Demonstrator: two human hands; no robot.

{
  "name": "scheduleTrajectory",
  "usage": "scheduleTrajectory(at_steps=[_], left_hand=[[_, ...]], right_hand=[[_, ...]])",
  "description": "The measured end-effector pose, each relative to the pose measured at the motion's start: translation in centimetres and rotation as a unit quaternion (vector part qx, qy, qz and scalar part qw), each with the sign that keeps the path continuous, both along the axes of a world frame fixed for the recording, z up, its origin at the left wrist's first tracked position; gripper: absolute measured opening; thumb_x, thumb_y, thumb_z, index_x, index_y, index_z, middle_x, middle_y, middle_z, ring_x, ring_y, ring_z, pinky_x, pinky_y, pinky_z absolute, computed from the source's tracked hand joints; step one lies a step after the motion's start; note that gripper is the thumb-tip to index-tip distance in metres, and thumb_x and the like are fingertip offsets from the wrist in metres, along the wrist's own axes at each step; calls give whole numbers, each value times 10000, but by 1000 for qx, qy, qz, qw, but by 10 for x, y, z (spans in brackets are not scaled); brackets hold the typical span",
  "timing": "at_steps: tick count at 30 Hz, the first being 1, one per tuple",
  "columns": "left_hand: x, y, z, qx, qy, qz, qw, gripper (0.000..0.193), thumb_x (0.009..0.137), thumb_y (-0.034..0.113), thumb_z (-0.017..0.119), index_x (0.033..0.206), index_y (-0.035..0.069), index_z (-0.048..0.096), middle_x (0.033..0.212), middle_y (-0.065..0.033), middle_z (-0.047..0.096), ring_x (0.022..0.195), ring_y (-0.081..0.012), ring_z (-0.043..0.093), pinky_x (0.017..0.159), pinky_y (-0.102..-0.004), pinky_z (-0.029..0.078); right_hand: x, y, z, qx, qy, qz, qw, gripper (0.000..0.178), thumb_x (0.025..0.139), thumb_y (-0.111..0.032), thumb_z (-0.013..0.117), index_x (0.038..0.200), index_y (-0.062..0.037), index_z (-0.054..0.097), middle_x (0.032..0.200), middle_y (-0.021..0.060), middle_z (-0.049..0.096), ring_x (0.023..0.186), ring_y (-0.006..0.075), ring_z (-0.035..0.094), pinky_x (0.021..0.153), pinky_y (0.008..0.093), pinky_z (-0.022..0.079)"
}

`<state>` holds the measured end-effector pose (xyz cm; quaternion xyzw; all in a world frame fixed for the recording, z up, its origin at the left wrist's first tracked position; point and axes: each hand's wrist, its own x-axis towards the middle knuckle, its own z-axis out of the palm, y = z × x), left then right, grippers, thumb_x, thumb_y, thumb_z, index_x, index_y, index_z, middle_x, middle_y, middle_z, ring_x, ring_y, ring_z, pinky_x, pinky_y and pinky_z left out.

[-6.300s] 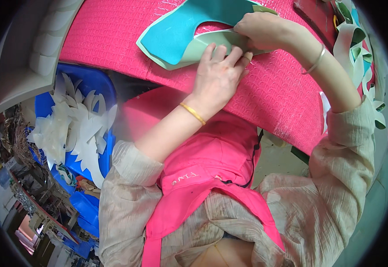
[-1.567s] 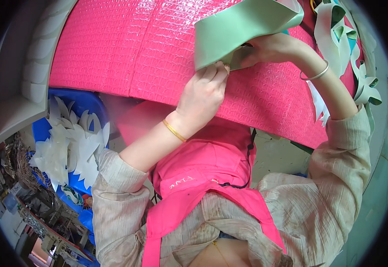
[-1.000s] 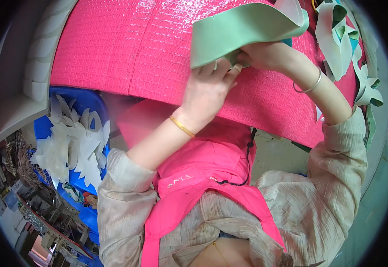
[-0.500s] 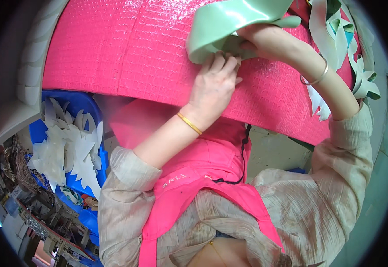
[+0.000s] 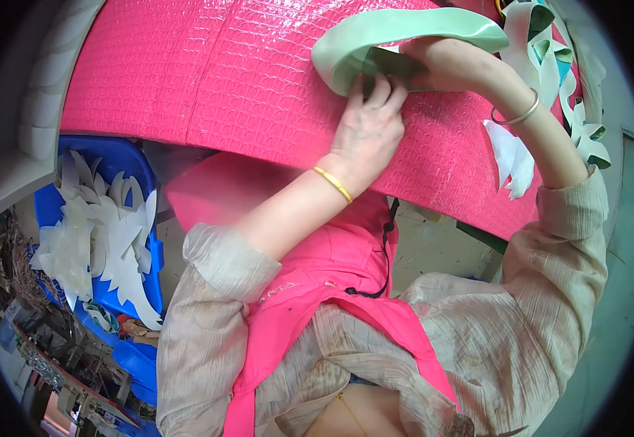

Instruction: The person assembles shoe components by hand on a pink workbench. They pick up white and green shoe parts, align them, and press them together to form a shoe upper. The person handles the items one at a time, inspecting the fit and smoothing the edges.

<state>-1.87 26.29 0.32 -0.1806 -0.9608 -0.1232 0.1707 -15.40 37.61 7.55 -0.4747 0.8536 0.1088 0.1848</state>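
Both hands work a pale green cut sheet at the far edge of the pink textured bench: the left hand has its fingers pressed together on the sheet's folded underside, while the right hand is closed on it beneath the curled flap. The step looks like bending or peeling the piece (a judgement only), and the next move calls for a firm pinch. The blue bin at left holds white cut-outs
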Motion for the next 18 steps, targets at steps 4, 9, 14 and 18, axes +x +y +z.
scheduleTrajectory(at_steps=[4,9,14,18], left_hand=[[-2,-5,-7,85,-10,-22,996,426,757,272,594,1094,14,553,1033,-80,497,961,-228,457,915,-401,375],[-2,4,-5,21,-21,-2,1000,462,775,278,583,1168,43,520,1087,-76,493,1007,-259,445,949,-481,339],[-2,12,-9,60,-39,39,997,493,781,329,585,1195,75,506,1209,-82,453,1137,-303,388,958,-609,248],[-1,23,-8,61,-58,57,995,526,772,376,590,1206,94,499,1237,-86,435,1155,-330,373,922,-689,201]], right_hand=[[-5,15,-17,-10,20,-12,1000,207,747,-151,568,915,-29,568,761,172,580,719,307,584,649,372,460],[-2,2,-20,92,118,41,988,280,742,-120,554,1007,-31,554,836,159,594,753,292,593,684,351,469],[17,10,-20,-139,208,132,959,338,734,-110,552,1064,-41,516,884,144,585,762,263,594,685,324,471],[31,12,-21,-120,295,137,938,328,731,-99,545,1052,-38,526,898,149,586,792,258,594,722,318,470]])
